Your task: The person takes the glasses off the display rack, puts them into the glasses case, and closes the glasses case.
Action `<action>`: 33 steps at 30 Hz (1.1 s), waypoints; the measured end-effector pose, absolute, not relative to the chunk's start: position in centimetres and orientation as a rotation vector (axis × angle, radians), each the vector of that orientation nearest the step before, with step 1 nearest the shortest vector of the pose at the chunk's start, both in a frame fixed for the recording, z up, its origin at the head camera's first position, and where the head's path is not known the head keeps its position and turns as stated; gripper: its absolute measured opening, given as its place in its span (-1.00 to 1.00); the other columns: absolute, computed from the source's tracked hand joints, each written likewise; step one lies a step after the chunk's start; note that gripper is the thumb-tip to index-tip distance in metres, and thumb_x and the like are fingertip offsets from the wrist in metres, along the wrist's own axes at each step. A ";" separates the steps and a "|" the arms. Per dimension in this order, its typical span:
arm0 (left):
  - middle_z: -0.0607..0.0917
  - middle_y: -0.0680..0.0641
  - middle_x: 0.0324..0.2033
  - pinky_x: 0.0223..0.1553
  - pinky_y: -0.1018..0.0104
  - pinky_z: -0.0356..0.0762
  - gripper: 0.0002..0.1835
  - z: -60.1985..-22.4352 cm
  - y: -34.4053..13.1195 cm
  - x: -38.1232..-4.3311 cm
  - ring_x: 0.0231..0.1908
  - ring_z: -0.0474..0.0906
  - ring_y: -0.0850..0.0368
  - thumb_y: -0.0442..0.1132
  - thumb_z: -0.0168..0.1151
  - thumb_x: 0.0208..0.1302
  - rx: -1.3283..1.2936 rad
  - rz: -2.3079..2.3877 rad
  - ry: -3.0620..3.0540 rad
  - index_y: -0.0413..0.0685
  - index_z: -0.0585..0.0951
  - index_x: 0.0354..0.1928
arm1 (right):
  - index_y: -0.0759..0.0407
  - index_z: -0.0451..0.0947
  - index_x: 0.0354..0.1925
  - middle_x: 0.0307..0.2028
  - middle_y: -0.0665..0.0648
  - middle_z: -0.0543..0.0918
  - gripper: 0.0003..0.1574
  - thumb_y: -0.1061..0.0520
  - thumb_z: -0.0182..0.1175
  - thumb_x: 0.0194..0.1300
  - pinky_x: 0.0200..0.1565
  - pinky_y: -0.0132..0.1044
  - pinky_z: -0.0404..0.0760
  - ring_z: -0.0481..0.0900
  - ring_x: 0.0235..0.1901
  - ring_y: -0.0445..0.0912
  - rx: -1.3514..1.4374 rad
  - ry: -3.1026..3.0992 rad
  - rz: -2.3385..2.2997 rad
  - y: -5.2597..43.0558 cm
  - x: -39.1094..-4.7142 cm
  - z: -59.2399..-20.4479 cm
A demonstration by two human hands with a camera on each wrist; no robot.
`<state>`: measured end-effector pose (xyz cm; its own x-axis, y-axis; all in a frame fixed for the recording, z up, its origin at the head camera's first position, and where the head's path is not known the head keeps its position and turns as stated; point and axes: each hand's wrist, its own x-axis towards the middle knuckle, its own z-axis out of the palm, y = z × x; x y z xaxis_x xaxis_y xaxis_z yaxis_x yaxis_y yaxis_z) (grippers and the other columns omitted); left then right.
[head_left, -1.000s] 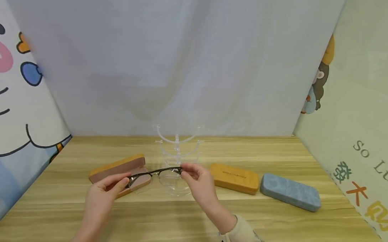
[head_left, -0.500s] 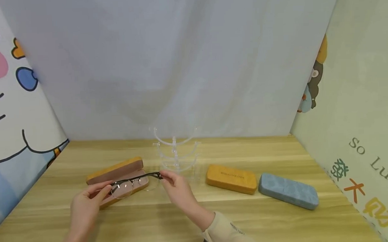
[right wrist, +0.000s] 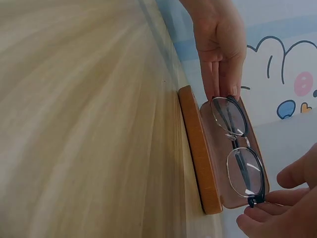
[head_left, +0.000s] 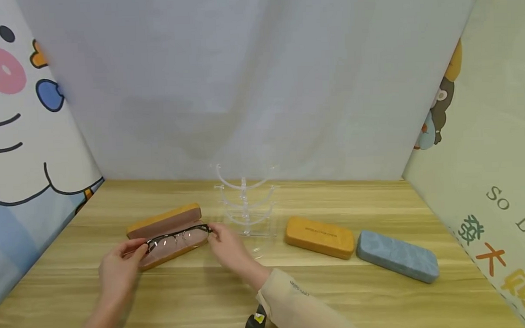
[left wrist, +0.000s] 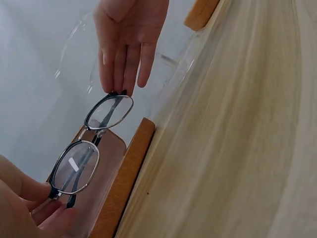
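Observation:
Black-topped eyeglasses (head_left: 178,237) with thin metal lower rims lie level over an open orange glasses case (head_left: 174,258) with a pinkish lining. Their temples are folded behind the lenses. Whether they touch the lining, I cannot tell. My left hand (head_left: 116,273) pinches the left end of the frame between thumb and fingers. At the other end, the fingertips of my right hand (head_left: 231,252) touch the hinge; the right wrist view shows its thumb (right wrist: 297,171) apart from the frame, fingers fairly straight. The case lid (head_left: 164,220) leans open at the back.
A clear tiered eyeglass stand (head_left: 245,203) stands right behind my right hand. Farther right lie a closed orange case (head_left: 319,237) and a closed blue case (head_left: 397,257) on the wooden table (head_left: 198,306). Cloth hangs behind, and printed panels flank both sides.
Both hands have carried the eyeglasses left and down, from in front of the clear stand to over the open case. My right thumb now stands off the frame.

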<state>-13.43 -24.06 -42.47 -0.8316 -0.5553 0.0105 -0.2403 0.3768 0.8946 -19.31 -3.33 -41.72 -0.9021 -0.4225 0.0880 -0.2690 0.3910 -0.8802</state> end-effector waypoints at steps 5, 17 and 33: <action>0.58 -0.18 -0.05 -0.44 0.68 0.42 -0.60 -43.1 -24.4 -13.8 -0.44 0.31 0.72 -0.12 0.10 0.27 0.691 -1.429 -2.339 -0.19 0.52 0.07 | 0.35 0.30 0.21 0.18 0.23 0.41 -0.52 0.24 -0.11 0.35 0.00 -0.33 0.44 0.44 0.07 -0.08 -0.656 2.538 -1.467 -5.0 -20.6 -42.2; 0.54 -0.33 0.00 -0.19 0.46 0.44 -0.51 -43.7 -24.9 -13.9 -0.25 0.54 0.29 -0.19 0.09 0.24 0.601 -1.276 -2.566 -0.34 0.41 0.16 | 0.36 0.21 0.26 0.23 0.23 0.34 -0.44 0.25 -0.09 0.31 0.24 -0.23 0.27 0.25 0.26 0.01 -0.646 2.635 -1.228 -6.8 -21.4 -43.4; 0.16 -0.58 0.08 -0.02 -0.14 0.32 -0.24 -43.2 -25.1 -14.0 0.06 0.17 -0.40 -0.14 0.04 0.25 0.546 -1.276 -2.662 -0.63 0.01 0.24 | 0.31 0.22 0.24 0.18 0.25 0.35 -0.38 0.20 0.04 0.23 0.18 -0.16 0.34 0.32 0.18 0.01 -0.501 2.610 -1.395 -7.7 -21.8 -43.1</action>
<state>-14.00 -25.08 -43.17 -0.9245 -0.3799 -0.0306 -0.2618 0.5745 0.7755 -21.82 -7.71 -43.12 -0.9348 -0.3536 0.0333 -0.2241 0.5145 -0.8277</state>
